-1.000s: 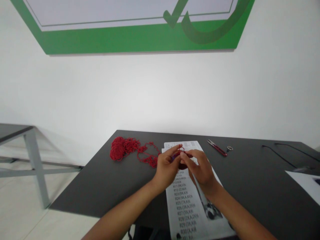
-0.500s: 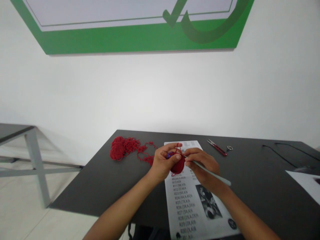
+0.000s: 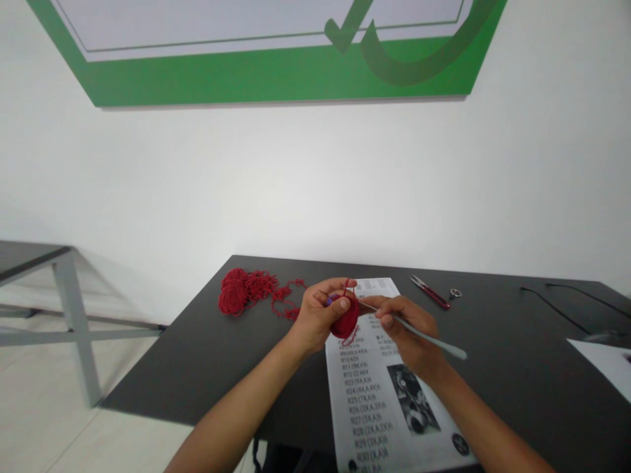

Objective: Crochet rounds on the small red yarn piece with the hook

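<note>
Pinched in my left hand (image 3: 316, 313) is a small round piece of red crochet (image 3: 346, 320), its thumb pressing on the front. A strand of red yarn loops up over the raised left index finger. Something small and purple (image 3: 330, 301) shows beside the left thumb; its kind is unclear. My right hand (image 3: 408, 327) grips a crochet hook (image 3: 434, 340) like a pen, the pale green handle sticking out to the lower right. The hook's thin metal shaft points at the crochet's right edge; I cannot tell whether its tip is in a stitch.
A ball of red yarn (image 3: 235, 292) with tangled strands lies at the table's left. Under my hands is a printed pattern sheet (image 3: 362, 394). Red thread snips (image 3: 431, 292) and a small ring (image 3: 455, 293) lie behind to the right. Eyeglasses (image 3: 557, 309) and another paper (image 3: 599, 361) are farther right.
My right hand and the crochet hook have moved slightly right, away from the crochet. The left hand has shifted a little left and turned the red piece.
</note>
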{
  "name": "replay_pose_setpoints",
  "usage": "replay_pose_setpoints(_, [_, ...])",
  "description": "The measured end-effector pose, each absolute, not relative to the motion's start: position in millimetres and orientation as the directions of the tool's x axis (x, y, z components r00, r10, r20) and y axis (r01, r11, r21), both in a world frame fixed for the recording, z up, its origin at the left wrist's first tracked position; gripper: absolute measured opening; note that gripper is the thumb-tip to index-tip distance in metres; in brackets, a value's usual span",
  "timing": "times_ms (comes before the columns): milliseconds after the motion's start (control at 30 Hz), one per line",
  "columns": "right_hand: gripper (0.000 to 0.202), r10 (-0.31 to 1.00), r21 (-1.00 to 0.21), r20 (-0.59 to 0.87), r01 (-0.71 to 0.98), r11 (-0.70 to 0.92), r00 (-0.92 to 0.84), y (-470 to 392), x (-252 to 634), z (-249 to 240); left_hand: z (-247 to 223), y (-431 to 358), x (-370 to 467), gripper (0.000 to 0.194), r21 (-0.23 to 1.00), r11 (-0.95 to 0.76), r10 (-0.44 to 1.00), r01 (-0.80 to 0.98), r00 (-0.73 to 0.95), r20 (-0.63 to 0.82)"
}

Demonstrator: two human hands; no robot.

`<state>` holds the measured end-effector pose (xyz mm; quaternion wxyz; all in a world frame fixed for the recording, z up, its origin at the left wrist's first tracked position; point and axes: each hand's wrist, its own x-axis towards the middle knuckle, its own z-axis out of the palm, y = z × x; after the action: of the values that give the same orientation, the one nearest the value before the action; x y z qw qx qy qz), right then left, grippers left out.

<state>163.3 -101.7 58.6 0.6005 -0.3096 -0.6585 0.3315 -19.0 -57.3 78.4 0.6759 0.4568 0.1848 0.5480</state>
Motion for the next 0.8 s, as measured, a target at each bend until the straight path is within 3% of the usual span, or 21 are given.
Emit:
replay_pose_setpoints(167, [0.016, 0.869, -0.868, 0.489, -0.148, 0.474, -0.082, -102, 160, 53, 73, -58, -20, 0.045, 0.785, 0.098, 0.91, -0.612, 0.375, 0.179])
replay_pose_setpoints(333, [0.02, 0.921, -0.815, 0.379, -0.505, 0.284, -0.093, -100, 146, 58, 67, -59, -18, 0.042, 0.712, 0.24, 0.867, -0.659, 0.476, 0.148])
replay_pose_setpoints(400, [0.02, 0.937, -0.766, 0.329, -0.613, 0.195, -0.113, -99, 141, 63, 67, -60, -17, 0.043, 0.739, 0.2, 0.873, -0.643, 0.46, 0.165])
replay_pose_setpoints(500, [0.019, 0.962, -0.704, 0.26, -0.698, 0.13, -0.083, -95, 136, 65, 69, -60, -15, 0.047, 0.858, -0.05, 0.909, -0.511, 0.333, 0.251])
replay_pose_setpoints(633, [0.021, 0.96, -0.747, 0.263, -0.609, 0.268, 0.101, -89, 136, 57, 72, -61, -15, 0.038, 0.919, -0.368, 0.91, -0.139, 0.15, 0.387])
replay_pose_setpoints(800, [0.027, 0.91, -0.886, 0.341, -0.243, 0.395, 0.236, -89, 143, 52, 70, -64, -13, 0.036, 0.924, -0.382, 0.913, 0.001, 0.155, 0.377])
